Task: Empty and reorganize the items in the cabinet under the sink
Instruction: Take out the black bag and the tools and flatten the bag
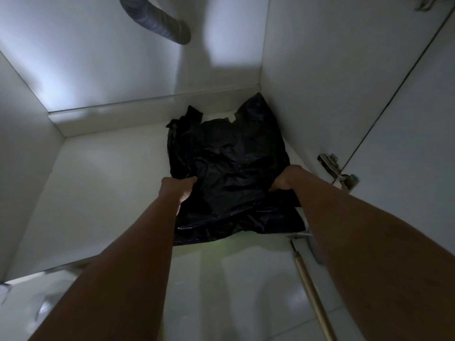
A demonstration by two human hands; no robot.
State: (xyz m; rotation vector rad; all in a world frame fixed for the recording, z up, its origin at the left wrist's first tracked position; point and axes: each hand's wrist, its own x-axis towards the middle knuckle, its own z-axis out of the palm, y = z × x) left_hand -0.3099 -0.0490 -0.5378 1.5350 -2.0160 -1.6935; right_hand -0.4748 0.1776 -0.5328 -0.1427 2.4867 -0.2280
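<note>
Both hands reach into the cabinet (98, 193) and take hold of the black plastic bag (229, 173) that lies on its floor. Left hand (178, 189) has its fingers curled into the bag's near left edge, bunching the plastic; right hand (286, 179) grips the near right edge the same way, though its fingertips are hidden in the folds. The bag is crumpled and mostly flat, spread from the cabinet's front lip back toward its rear right corner, where one end leans against the side wall.

Nothing else shows on the cabinet floor to the left of the bag or behind it, so the emptying looks nearly finished, with this bag as the last thing inside as far as the view reaches. A grey drain hose (160, 20) hangs above the bag at the back wall. A door hinge (334, 168) sits just right of the bag on the side panel, and a wooden stick (315, 296) lies on the tiled floor in front of the cabinet, near the right forearm. Still to do, by my reckoning: getting the bag out and putting things back in order.
</note>
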